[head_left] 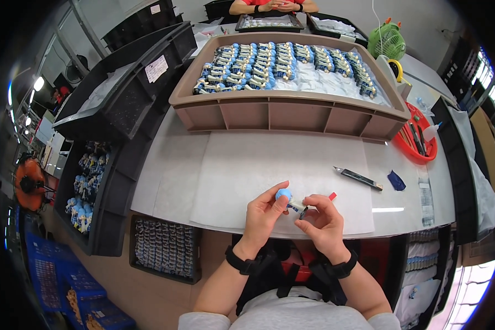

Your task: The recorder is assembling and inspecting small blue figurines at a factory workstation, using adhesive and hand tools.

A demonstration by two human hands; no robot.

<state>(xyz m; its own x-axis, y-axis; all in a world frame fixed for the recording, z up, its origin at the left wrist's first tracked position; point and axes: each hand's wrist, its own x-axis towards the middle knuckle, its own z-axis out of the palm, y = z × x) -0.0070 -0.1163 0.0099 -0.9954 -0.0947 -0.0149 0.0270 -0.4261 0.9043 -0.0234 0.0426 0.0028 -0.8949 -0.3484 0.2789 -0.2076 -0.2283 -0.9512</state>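
Above the table's near edge, my left hand (261,219) grips a small figurine (283,193) by its light-blue head, thumb on the near side. The figurine lies slanted between my hands, its pale and dark-blue body pointing right. My right hand (325,224) pinches its lower end between thumb and fingers; something small and dark shows there, too small to make out. Just past the right fingers, a small red tip (332,196) pokes out over the white sheet (247,165). A craft knife (359,179) rests to the right, beside a dark-blue scrap (396,180).
Ahead stands a large brown tray (294,114) with rows of similar figurines (258,63). A red basket (409,151) of tools sits at right. Black crates (143,82) are stacked left; another crate (195,272) of figurines is on the floor. Across the table sits a person (275,6).
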